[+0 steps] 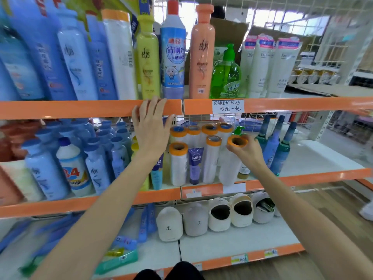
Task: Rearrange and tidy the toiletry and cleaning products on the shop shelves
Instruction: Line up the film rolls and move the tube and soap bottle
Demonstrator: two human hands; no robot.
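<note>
My right hand point(249, 153) grips the orange top ring of a white plastic-wrapped roll point(230, 168) standing at the front of the middle shelf point(302, 178). Several like rolls point(178, 164) stand to its left, with a purple tube point(195, 164) among them. My left hand point(150, 126) is spread open, fingers resting on the orange edge of the upper shelf point(80, 109), holding nothing. Above it stand a yellow bottle point(148, 57), a blue-and-white cleaner bottle point(173, 51), a peach bottle point(201, 53) and a green pump bottle point(226, 75).
Blue bottles point(46, 170) crowd the left of the middle shelf, dark green-blue bottles point(280, 150) the right. White tubes point(268, 63) stand upper right. Slippers point(220, 215) and blue tubes point(145, 221) lie on the bottom shelf. A wire grid backs the shelves.
</note>
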